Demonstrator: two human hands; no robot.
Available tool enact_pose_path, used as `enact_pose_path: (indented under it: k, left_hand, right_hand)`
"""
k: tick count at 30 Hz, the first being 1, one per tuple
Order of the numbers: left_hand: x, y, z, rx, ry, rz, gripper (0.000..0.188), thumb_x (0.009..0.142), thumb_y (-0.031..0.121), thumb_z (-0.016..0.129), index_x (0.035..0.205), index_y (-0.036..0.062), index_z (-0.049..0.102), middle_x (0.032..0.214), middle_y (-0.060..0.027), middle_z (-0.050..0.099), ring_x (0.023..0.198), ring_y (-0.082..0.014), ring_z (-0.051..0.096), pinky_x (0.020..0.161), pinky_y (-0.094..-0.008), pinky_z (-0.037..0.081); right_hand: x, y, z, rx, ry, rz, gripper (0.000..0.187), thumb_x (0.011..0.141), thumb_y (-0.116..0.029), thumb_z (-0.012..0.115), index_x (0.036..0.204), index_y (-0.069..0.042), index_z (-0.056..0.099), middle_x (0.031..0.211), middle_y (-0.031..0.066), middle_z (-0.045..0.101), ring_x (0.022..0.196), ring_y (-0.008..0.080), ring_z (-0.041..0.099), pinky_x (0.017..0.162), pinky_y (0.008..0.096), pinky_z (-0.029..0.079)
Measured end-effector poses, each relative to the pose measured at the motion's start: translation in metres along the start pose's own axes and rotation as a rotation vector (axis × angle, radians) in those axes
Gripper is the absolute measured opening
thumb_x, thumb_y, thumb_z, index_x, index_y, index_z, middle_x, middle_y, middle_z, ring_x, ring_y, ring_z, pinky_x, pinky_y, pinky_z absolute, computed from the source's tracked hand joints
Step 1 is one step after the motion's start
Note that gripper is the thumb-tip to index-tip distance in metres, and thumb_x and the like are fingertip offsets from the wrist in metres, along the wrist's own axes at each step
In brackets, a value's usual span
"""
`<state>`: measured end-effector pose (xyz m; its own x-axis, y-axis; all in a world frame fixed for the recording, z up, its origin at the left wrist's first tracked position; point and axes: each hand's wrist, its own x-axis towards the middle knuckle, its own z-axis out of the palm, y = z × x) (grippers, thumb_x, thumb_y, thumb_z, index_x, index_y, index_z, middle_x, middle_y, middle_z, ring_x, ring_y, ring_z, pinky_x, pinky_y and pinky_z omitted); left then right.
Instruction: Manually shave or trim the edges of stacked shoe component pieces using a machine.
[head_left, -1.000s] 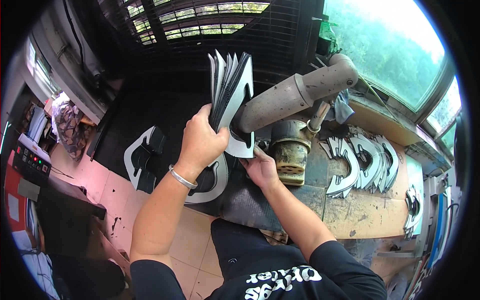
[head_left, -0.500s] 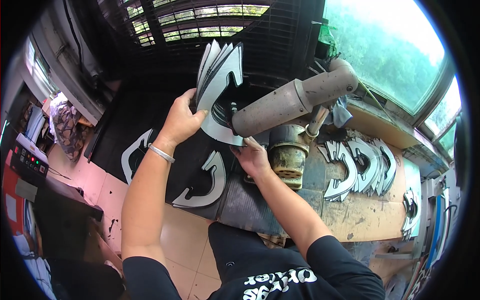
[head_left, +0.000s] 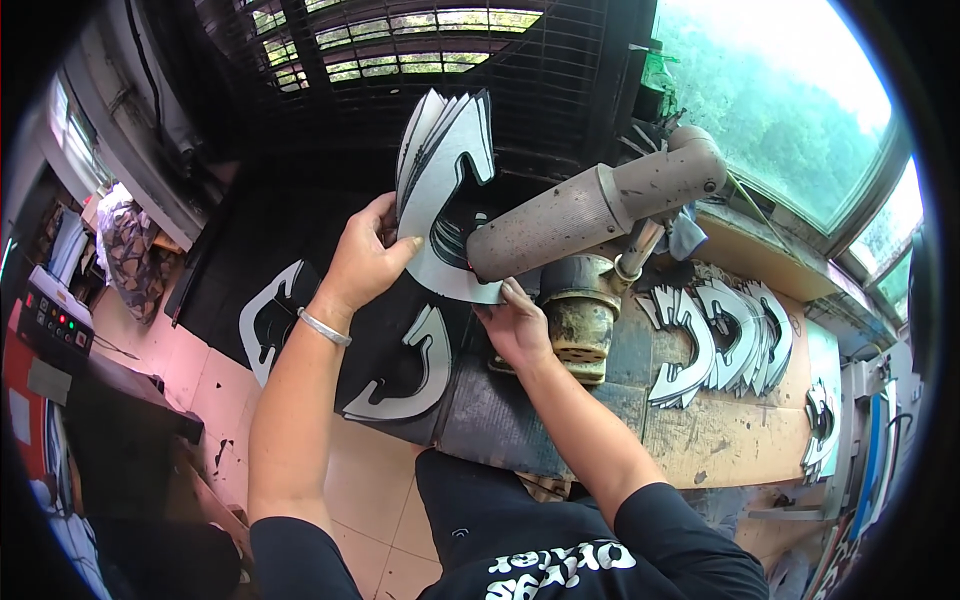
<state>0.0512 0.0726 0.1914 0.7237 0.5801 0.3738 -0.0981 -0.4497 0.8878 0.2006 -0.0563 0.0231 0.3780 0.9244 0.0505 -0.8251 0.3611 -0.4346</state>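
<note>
Rightward, a grey cylinder (head_left: 560, 220) crowds the stack's (head_left: 428, 200) inner edge.

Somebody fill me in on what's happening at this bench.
A person's left hand grips the side of a fanned stack of flat, grey, C-shaped pieces, while the right hand pinches its lower end. The tip of a thick grey cylindrical machine arm is at the stack's hollow; contact is unclear. More fanned grey C-shaped piles lie on brown cardboard to the right.
</note>
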Motion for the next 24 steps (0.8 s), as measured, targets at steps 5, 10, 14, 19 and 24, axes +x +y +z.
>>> enact_pose_path:
  k: [5,10,14,19,24]
  left_hand:
    - [-0.018,-0.012,0.005,-0.051,-0.012,-0.089,0.046,0.078,0.001,0.06,0.122,-0.0112,0.049,0.107,-0.0126,0.063,0.093,-0.0135,0.06,0.084,-0.026,0.047]
    - [-0.04,-0.037,0.009,-0.147,0.081,-0.176,0.051,0.079,0.005,0.061,0.124,-0.012,0.046,0.11,-0.0138,0.061,0.099,-0.0165,0.058,0.091,-0.0279,0.044]
    - [-0.052,-0.067,0.005,-0.137,0.176,-0.222,0.047,0.079,0.002,0.059,0.122,-0.0131,0.048,0.109,-0.0162,0.062,0.097,-0.0188,0.061,0.087,-0.0291,0.047]
    - [-0.067,-0.096,0.012,0.129,0.239,-0.178,0.043,0.08,0.002,0.057,0.119,-0.0139,0.05,0.103,-0.0174,0.065,0.091,-0.02,0.065,0.083,-0.0312,0.05]
    - [-0.071,-0.107,0.016,0.332,0.301,-0.131,0.038,0.08,0.001,0.055,0.115,-0.0138,0.053,0.097,-0.0166,0.066,0.089,-0.0214,0.066,0.079,-0.0302,0.051]
  right_hand:
    - [-0.013,0.005,-0.01,-0.016,0.103,-0.006,0.042,0.095,-0.014,0.048,0.137,-0.009,0.046,0.133,0.0053,0.052,0.121,0.0201,0.048,0.104,0.04,0.035]
    - [-0.028,0.01,-0.013,-0.074,0.125,0.043,0.042,0.095,-0.013,0.048,0.136,-0.004,0.045,0.131,0.0071,0.053,0.121,0.02,0.049,0.103,0.0403,0.036]
    - [-0.044,0.0,-0.01,-0.359,0.102,0.143,0.047,0.091,-0.013,0.056,0.134,0.003,0.046,0.122,0.0085,0.059,0.109,0.0148,0.056,0.094,0.0295,0.043]
    - [-0.053,-0.005,-0.016,-0.506,0.042,0.27,0.04,0.089,-0.012,0.061,0.123,0.006,0.053,0.111,0.0111,0.064,0.1,0.018,0.062,0.094,0.0307,0.045]
    - [-0.06,-0.005,-0.023,-0.237,-0.042,0.329,0.04,0.092,-0.017,0.059,0.125,0.004,0.052,0.119,0.0128,0.061,0.11,0.0206,0.059,0.099,0.0348,0.045]
